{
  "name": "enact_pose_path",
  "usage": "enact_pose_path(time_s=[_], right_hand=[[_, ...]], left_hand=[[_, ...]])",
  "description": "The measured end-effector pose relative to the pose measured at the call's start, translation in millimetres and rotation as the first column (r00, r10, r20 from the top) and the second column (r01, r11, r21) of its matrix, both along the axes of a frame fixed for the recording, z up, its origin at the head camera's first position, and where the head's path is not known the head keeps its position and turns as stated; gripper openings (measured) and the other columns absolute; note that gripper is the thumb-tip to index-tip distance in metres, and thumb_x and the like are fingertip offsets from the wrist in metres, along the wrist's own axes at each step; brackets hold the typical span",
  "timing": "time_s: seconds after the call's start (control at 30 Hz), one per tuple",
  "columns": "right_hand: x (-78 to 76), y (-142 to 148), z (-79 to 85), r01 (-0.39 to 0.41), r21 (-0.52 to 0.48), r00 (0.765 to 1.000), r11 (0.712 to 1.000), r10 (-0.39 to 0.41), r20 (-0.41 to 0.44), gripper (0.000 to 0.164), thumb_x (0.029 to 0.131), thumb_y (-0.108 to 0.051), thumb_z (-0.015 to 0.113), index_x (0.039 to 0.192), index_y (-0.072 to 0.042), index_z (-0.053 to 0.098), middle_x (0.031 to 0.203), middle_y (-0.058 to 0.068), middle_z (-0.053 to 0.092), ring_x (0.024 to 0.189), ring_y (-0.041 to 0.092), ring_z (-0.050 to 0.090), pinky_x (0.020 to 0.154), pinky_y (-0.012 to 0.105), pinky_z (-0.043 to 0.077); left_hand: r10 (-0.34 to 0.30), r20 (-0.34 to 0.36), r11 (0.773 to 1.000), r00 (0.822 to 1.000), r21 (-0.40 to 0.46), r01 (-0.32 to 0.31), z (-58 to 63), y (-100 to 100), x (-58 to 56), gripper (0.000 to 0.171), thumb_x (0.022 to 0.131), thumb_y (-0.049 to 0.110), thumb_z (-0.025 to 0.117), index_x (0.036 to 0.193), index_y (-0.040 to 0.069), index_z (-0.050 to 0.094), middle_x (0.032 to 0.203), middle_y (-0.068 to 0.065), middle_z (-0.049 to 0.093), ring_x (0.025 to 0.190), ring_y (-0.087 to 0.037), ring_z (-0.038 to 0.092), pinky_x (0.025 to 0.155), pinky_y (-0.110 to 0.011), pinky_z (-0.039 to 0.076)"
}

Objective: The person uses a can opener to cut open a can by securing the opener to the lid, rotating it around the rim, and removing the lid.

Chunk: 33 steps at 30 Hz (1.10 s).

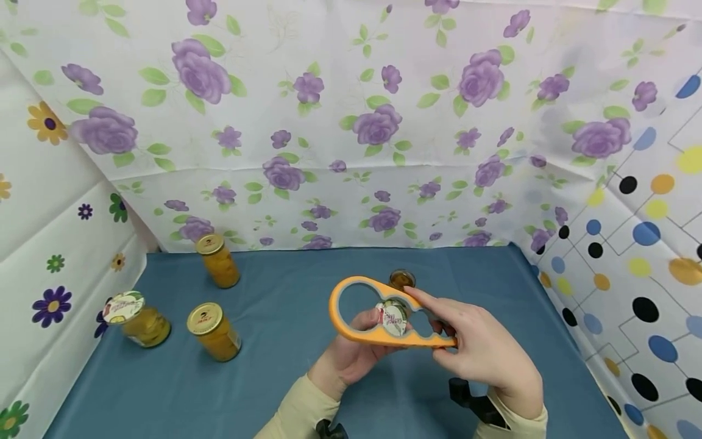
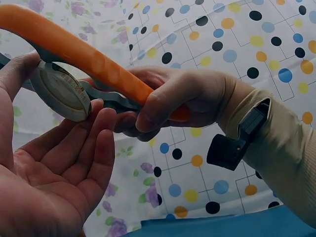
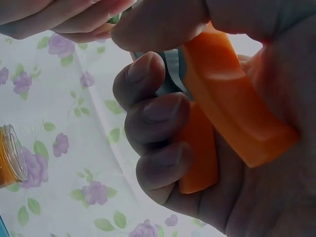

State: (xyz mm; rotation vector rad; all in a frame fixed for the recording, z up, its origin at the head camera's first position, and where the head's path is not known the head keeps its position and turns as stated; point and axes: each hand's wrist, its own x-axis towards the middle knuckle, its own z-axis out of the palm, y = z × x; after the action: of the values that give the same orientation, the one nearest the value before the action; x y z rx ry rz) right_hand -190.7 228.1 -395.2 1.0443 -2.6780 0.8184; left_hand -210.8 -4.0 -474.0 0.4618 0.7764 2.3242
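Observation:
An orange jar opener (image 1: 351, 332) with a grey inner edge is gripped at its handle end by my right hand (image 1: 485, 341), fingers curled round it. A jar lid (image 1: 393, 317) with a printed paper label sits within the opener's scalloped gap. My left hand (image 1: 351, 360) pinches this lid between thumb and fingertips; in the left wrist view the lid's pale underside (image 2: 61, 91) shows, with no jar attached. Beyond the opener stands an uncovered glass jar (image 1: 403, 279) with amber contents, partly hidden by the opener and right hand. The right wrist view shows its rim (image 3: 15, 155) too.
Three lidded jars stand at the left of the blue-covered table (image 1: 296, 305): one with a gold lid (image 1: 219, 262) at the back, another gold-lidded jar (image 1: 216, 332) nearer, and a paper-topped jar (image 1: 139, 320) leftmost. Patterned cloth (image 1: 340, 122) hangs behind and along both sides.

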Motion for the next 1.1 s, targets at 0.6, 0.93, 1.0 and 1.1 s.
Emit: enact_pose_path(time_s=[0.6,0.93,1.0,1.1], right_hand=[[0.6,22,1.5,0.137,-0.012,0.983,0.991,-0.134,0.124,0.099,0.074,0.001,0.068,0.156,-0.037,0.026,0.063,-0.011,0.043,0.046,0.004,0.033,0.046,0.023,0.035],[-12.9,24,0.8,0.144,-0.06,0.978,0.988,-0.133,0.159,0.083,0.078,-0.008,0.075,0.148,-0.035,0.039,0.059,-0.008,0.041,0.046,0.006,0.034,0.045,0.024,0.035],[-16.5,27,1.6,0.154,-0.063,0.978,0.986,-0.143,0.154,0.072,0.078,-0.008,0.076,0.14,-0.032,0.047,0.062,-0.006,0.042,0.047,0.008,0.036,0.046,0.025,0.037],[-18.7,32,3.6,0.197,-0.065,0.972,0.978,-0.186,0.146,0.055,0.077,-0.009,0.076,0.122,-0.03,0.052,0.065,-0.004,0.043,0.048,0.009,0.038,0.046,0.026,0.038]], left_hand=[[0.08,-0.086,0.984,0.993,-0.154,-0.093,-13.9,9,-9.2,0.046,0.101,0.018,0.06,0.141,0.002,0.044,0.12,-0.004,0.062,0.103,-0.019,0.057,0.085,-0.033,0.042],[0.151,-0.188,0.92,0.971,-0.333,-0.207,-26.1,5,-17.0,0.054,0.094,0.015,0.07,0.143,0.01,0.048,0.132,-0.013,0.057,0.111,-0.025,0.055,0.089,-0.033,0.047],[0.158,-0.259,0.893,0.953,-0.373,-0.25,-29.5,6,-20.4,0.053,0.092,0.013,0.072,0.141,0.01,0.051,0.132,-0.018,0.055,0.11,-0.028,0.055,0.089,-0.032,0.049],[0.152,-0.348,0.834,0.925,-0.457,-0.309,-33.6,9,-24.3,0.054,0.088,0.012,0.076,0.138,0.014,0.055,0.128,-0.021,0.056,0.108,-0.032,0.055,0.086,-0.032,0.053]])
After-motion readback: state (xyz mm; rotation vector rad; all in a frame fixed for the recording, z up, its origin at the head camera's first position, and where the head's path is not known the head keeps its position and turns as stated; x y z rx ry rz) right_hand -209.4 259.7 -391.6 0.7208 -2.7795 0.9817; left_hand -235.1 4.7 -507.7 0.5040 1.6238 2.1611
